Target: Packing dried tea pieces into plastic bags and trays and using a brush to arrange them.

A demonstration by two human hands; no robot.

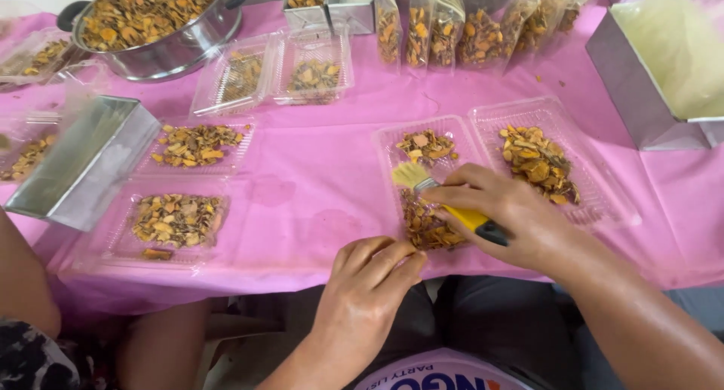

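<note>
Over ribbed clear tray [460, 133], bristly yellow-handled brush [441, 194] in right hand [513, 220]

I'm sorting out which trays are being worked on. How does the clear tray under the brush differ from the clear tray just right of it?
The tray under the brush holds two separate small heaps of dried pieces, with the paintbrush in the right hand over it. The right-hand tray holds one longer, fuller heap, and no hand is over it. Both are clear plastic, side by side on the pink cloth.
</note>
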